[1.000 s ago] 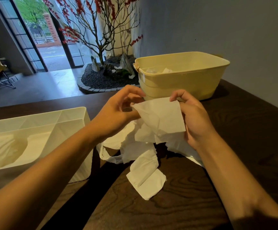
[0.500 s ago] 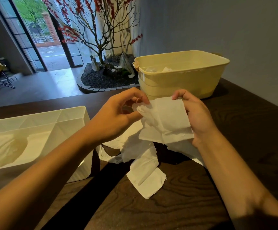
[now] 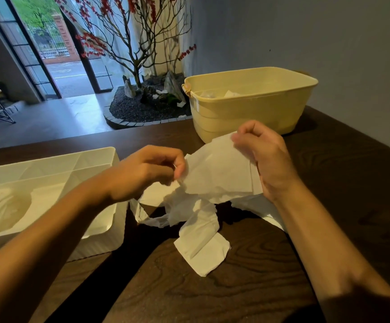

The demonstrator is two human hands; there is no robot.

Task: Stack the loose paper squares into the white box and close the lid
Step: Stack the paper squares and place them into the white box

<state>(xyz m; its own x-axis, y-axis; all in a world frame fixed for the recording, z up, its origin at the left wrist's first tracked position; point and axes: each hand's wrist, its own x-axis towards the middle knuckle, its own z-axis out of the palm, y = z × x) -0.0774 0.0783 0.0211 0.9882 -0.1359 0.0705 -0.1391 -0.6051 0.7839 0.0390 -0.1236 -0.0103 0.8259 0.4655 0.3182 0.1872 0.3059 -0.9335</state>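
Note:
A white paper square [image 3: 217, 173] is stretched between my two hands above the dark wooden table [image 3: 247, 283]. My left hand [image 3: 149, 171] pinches its left edge, and my right hand [image 3: 264, 155] grips its upper right edge with curled fingers. Under it lies a loose heap of more white paper squares [image 3: 198, 238], crumpled and overlapping. The white box [image 3: 96, 241] stands open at the left, with paper visible inside it. No lid is visible.
A pale yellow plastic tub [image 3: 247, 110] holding some paper stands at the back of the table near the grey wall. Beyond the table's far edge are a red-leafed potted tree on gravel and glass doors.
Both hands have shifted right and spread the held square wider; the left hand dropped lower along its left edge, the right hand rose to the top right corner.

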